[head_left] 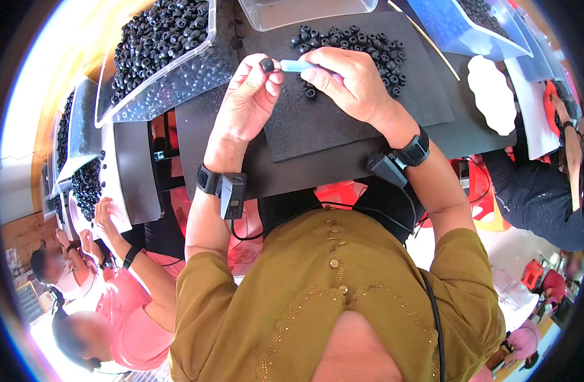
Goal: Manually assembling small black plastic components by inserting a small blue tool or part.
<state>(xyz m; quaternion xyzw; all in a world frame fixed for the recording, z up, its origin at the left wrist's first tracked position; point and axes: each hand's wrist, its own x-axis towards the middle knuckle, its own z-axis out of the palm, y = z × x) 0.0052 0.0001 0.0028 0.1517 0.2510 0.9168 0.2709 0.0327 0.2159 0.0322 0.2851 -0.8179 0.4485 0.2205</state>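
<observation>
My left hand is raised over the near left part of a dark mat, its thumb and fingers pinched on a small round black part. My right hand grips a slim tool with a light-blue handle. The tool points left, its tip at or close to the black part; the fingers hide the exact contact. Just beyond my right hand, many similar black parts with round holes lie loose on the mat. Each wrist wears a dark band with a small box attached.
To the left stands a clear tub heaped with black parts. A clear tray sits at the far edge. Right of the mat lie a thin stick and a white scalloped piece, near a bluish tub. Co-workers sit on both sides.
</observation>
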